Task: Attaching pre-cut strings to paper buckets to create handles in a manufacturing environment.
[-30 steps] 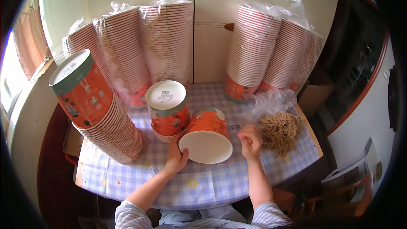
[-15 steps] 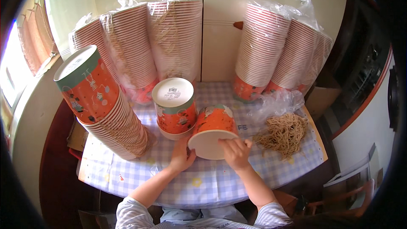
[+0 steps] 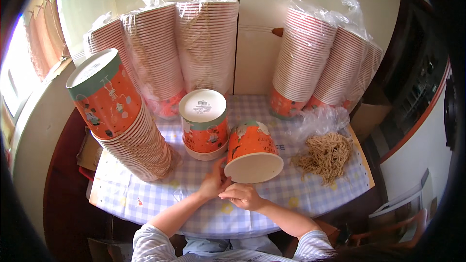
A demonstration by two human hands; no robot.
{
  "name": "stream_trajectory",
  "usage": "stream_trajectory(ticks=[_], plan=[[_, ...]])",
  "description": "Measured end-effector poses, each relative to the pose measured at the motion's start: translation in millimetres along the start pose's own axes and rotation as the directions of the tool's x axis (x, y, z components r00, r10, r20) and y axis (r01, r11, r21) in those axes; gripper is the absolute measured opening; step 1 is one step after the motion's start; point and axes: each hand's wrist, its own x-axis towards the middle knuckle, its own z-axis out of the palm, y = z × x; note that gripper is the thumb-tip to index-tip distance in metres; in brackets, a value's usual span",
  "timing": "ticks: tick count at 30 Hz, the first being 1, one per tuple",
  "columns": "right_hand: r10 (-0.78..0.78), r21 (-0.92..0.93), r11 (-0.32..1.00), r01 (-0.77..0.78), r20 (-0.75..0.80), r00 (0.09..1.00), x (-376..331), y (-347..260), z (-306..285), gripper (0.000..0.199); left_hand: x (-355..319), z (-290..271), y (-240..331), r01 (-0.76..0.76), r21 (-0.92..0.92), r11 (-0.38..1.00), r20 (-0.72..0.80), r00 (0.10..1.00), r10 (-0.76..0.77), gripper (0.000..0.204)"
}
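An orange paper bucket [image 3: 252, 141] with a green base band lies tilted on the table, its pale open mouth facing me. My left hand [image 3: 214, 182] is closed at the bucket's lower left rim, fingers along the outer wall. Just beside it, below the rim, my right hand [image 3: 242, 196] has its fingers drawn together; whatever they pinch is hidden. Left of the bucket, a short upside-down stack of matching buckets [image 3: 204, 128] shows its white base upward. A heap of tan twine [image 3: 324, 157] lies to the right.
At the left leans a tall bucket stack [image 3: 130, 133] with twine along its side. Plastic-wrapped bucket stacks stand at the back left [image 3: 206, 43] and back right [image 3: 303, 48]. A crumpled clear bag [image 3: 323, 119] sits behind the twine, on the checked tablecloth [image 3: 160, 204].
My right hand has left the bucket's mouth and moved left and nearer, beside my left hand. The bucket has shifted slightly right in view, its mouth turned a little.
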Motion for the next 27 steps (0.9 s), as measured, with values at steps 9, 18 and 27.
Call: stream_trajectory(ticks=[9, 18, 27], plan=[[0.376, 0.020, 0.922, -0.387, -0.285, 0.882, 8.5, 14.4, -21.2, 0.015, -0.8, 5.3, -4.9, 0.244, -0.266, 0.933, 0.162, 0.965, -0.206, 0.054], [0.473, 0.056, 0.875, -0.482, -0.313, 0.823, 3.5, 15.5, -14.8, 0.012, -7.1, 13.2, 8.0, 0.368, -0.208, 0.906, 0.410, 0.874, -0.261, 0.035], [0.508, 0.016, 0.856, -0.517, -0.214, 0.834, 3.5, 15.0, -18.0, 0.015, -6.3, 11.9, 5.9, 0.363, -0.203, 0.909, 0.414, 0.873, -0.257, 0.036]])
